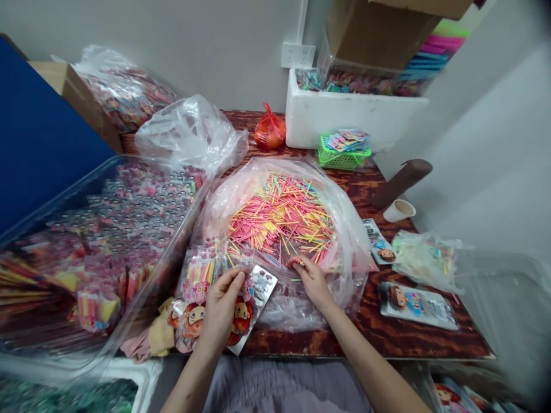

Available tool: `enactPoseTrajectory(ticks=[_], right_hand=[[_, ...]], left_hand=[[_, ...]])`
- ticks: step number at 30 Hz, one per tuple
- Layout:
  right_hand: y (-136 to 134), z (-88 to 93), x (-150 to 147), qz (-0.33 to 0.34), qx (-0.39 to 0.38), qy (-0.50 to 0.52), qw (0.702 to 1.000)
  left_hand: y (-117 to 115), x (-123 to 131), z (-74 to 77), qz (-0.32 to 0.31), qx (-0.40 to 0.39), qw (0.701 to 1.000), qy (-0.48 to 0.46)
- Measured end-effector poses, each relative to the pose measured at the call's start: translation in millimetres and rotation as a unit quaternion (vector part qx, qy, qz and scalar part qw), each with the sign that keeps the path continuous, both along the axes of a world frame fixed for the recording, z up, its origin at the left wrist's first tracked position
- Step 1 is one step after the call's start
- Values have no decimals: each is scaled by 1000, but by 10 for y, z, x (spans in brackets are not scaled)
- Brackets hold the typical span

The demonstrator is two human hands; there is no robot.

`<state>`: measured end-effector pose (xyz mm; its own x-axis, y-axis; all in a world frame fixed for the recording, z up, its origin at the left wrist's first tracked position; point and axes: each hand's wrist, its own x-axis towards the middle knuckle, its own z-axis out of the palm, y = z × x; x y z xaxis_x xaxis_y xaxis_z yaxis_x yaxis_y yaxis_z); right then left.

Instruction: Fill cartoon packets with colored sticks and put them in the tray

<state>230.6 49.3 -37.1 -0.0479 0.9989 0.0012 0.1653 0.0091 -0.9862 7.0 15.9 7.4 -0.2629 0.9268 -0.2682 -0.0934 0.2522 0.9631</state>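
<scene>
My left hand [224, 289] is closed, thumb and fingers pinching the top of a clear printed packet [241, 315] with a cartoon figure. Beneath and beside that hand lie more such packets, one filled with pink and yellow sticks [200, 278]. At the near edge of the opened plastic bag [344, 252], my right hand [313, 281] has its fingers curled together around a few thin coloured sticks [297, 261], seen mostly end-on. Inside the bag is a loose heap of pink, yellow and green sticks [284, 212], just beyond the right hand.
A large clear bin [172, 235] full of filled packets stands at left. To the right are a flat printed packet [417, 307], a paper cup [399, 211] and a brown bottle [400, 182]. Behind sit a green basket [344, 159], a red bag [270, 131] and a white foam box [348, 117].
</scene>
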Motion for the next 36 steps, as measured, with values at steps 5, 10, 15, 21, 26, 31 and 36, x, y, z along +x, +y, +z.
enactPoseTrajectory(ticks=[5, 10, 15, 21, 26, 31, 36], right_hand=[[50, 144, 112, -28, -26, 16, 999], [-26, 285, 281, 77, 52, -172, 981], [43, 273, 269, 91, 90, -251, 959], [277, 197, -35, 191, 210, -471, 835], [278, 173, -7, 167, 233, -513, 809], [194, 161, 73, 2, 101, -202, 974], [55, 121, -20, -68, -49, 71, 994]], left_hand=[[-63, -5, 5, -15, 7, 1000, -12], [-102, -27, 33, -19, -2, 1000, -9], [-118, -36, -20, -13, -6, 1000, -13], [-121, 22, 3, -51, 14, 999, -11], [-166, -30, 56, -45, 21, 999, -12], [-184, -43, 57, -75, 54, 995, 40], [-132, 57, 97, -148, 111, 978, 92]])
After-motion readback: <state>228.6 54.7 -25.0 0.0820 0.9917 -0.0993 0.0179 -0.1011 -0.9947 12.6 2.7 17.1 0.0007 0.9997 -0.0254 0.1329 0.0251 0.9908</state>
